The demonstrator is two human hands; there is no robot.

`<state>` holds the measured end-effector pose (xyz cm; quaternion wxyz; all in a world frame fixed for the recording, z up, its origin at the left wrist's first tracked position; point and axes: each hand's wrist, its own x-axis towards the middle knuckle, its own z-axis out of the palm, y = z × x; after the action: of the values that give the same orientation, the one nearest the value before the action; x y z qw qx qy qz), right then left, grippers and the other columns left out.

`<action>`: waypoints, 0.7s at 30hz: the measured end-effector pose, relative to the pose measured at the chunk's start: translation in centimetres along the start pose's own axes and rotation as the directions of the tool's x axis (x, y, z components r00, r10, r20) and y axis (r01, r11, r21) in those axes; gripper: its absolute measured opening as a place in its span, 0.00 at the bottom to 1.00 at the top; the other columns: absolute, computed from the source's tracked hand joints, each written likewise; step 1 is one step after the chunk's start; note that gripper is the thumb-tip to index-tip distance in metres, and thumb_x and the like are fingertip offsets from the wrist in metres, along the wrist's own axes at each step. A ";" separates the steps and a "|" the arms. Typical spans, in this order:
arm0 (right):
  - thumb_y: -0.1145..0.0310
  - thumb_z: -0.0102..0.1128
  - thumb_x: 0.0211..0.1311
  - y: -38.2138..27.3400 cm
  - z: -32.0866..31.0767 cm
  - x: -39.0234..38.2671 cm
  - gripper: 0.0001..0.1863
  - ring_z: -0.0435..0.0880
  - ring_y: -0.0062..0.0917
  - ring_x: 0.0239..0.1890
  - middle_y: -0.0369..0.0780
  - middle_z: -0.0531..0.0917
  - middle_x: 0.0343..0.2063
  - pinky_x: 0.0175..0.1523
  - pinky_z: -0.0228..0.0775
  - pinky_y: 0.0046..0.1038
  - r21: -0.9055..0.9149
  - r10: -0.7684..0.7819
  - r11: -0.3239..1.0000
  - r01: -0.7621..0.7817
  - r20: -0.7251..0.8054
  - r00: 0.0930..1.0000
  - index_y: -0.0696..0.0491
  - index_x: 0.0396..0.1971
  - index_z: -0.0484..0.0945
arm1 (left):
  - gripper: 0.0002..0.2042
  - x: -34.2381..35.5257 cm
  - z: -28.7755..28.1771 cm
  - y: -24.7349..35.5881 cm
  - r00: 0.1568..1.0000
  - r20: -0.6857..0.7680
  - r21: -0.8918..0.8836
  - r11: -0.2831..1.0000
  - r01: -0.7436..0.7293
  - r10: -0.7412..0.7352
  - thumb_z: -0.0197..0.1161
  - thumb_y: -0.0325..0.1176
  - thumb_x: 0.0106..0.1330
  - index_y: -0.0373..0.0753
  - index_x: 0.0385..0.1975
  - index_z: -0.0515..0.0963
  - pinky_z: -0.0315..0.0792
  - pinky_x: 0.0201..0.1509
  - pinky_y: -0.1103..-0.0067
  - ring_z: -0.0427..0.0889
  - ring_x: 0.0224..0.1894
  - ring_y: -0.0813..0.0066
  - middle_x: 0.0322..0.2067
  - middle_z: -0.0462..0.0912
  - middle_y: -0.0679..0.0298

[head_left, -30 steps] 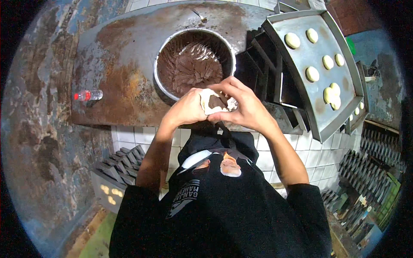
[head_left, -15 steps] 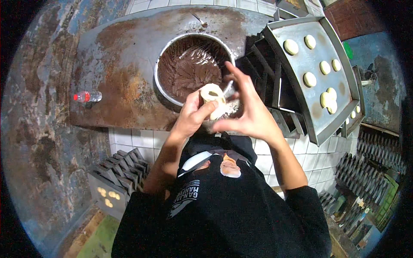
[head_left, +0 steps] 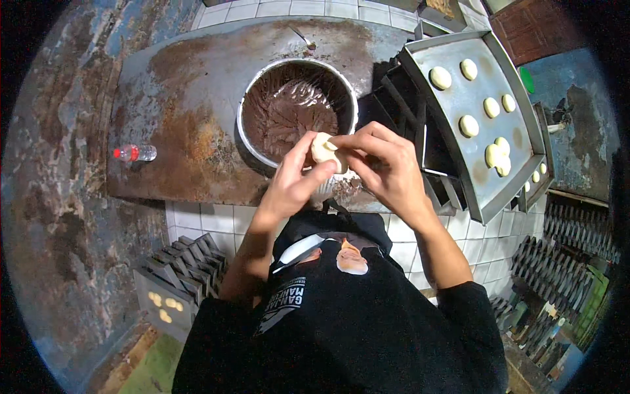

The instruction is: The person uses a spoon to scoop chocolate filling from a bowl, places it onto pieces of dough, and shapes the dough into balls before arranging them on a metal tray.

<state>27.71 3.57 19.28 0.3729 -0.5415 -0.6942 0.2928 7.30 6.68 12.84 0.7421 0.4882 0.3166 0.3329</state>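
Observation:
Close to the front rim of a round metal pot (head_left: 241, 121), my left hand (head_left: 292, 184) cups a pale dough ball (head_left: 323, 150). My right hand (head_left: 390, 161) has its thumb and fingers on the ball's upper right edge, pinching the dough. A small fold of dough stands up at that pinch. Inside the pot is a thick, glossy dark brown paste (head_left: 289, 115). What the dough has inside is hidden. White flour (head_left: 346, 177) and dark crumbs lie on the table edge just below my hands.
A metal tray (head_left: 485, 82) with several dough balls (head_left: 468, 125) rests on a stack of trays at right. A spoon (head_left: 307, 41) lies behind the pot. On the table's (head_left: 177, 85) left stands a red-capped bottle (head_left: 136, 153). More trays (head_left: 167, 302) lean at lower left.
My right hand has closed in from the right and now pinches the dough. The dough's opening, seen before, no longer shows; it now looks rounder.

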 end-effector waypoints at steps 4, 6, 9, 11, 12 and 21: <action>0.75 0.70 0.61 -1.2 -0.2 -0.3 0.29 0.89 0.37 0.40 0.47 0.83 0.49 0.46 0.83 0.34 0.159 0.047 0.986 -0.047 0.002 0.999 0.52 0.65 0.79 | 0.14 0.3 1.2 0.4 0.984 -0.160 0.091 0.994 -0.062 0.076 0.65 0.35 0.74 0.32 0.51 0.77 0.75 0.50 0.78 0.80 0.43 0.81 0.40 0.83 0.65; 0.64 0.77 0.58 -2.6 -1.5 -0.4 0.43 0.86 0.40 0.49 0.49 0.77 0.58 0.53 0.82 0.37 0.091 0.190 0.976 -0.199 0.097 0.977 0.49 0.74 0.68 | 0.13 0.4 1.0 0.4 0.984 -0.172 0.062 0.998 -0.028 0.039 0.63 0.34 0.73 0.32 0.49 0.78 0.75 0.49 0.78 0.79 0.43 0.81 0.40 0.83 0.65; 0.50 0.82 0.48 -1.3 -1.3 -0.1 0.52 0.77 0.42 0.61 0.48 0.76 0.59 0.63 0.74 0.43 -0.114 -0.159 0.979 0.172 0.110 0.981 0.49 0.74 0.68 | 0.13 0.7 2.1 0.3 0.997 -0.071 -0.124 0.991 -0.039 0.031 0.58 0.31 0.69 0.34 0.50 0.77 0.72 0.44 0.81 0.77 0.40 0.82 0.38 0.81 0.67; 0.56 0.82 0.51 -0.1 -1.3 -0.1 0.39 0.82 0.38 0.50 0.46 0.80 0.50 0.55 0.78 0.37 -0.085 -0.220 0.971 0.225 0.064 0.973 0.51 0.65 0.80 | 0.14 1.0 2.8 1.1 0.998 -0.058 -0.178 0.984 0.016 -0.027 0.57 0.32 0.70 0.36 0.52 0.75 0.70 0.38 0.83 0.74 0.36 0.84 0.36 0.79 0.68; 0.60 0.82 0.53 0.4 -1.6 -0.2 0.33 0.84 0.36 0.46 0.45 0.81 0.47 0.51 0.80 0.35 -0.062 -0.231 0.971 0.233 0.029 0.972 0.52 0.60 0.84 | 0.15 1.2 3.2 1.8 0.995 -0.048 -0.225 0.972 0.069 -0.082 0.57 0.32 0.70 0.37 0.54 0.74 0.67 0.33 0.85 0.72 0.33 0.87 0.35 0.77 0.70; 0.69 0.68 0.71 2.1 -2.7 -3.3 0.17 0.86 0.16 0.42 0.35 0.85 0.43 0.37 0.84 0.18 0.925 0.431 0.159 -0.345 0.249 0.867 0.53 0.57 0.79 | 0.18 3.0 8.1 5.5 0.965 -0.178 -0.054 0.978 -0.203 0.191 0.69 0.28 0.70 0.38 0.56 0.72 0.72 0.34 0.89 0.77 0.32 0.88 0.38 0.82 0.65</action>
<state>31.52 0.89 18.43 0.5567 -0.3771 -0.2017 0.7121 14.48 6.60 20.14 0.6923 0.4598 0.3171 0.4569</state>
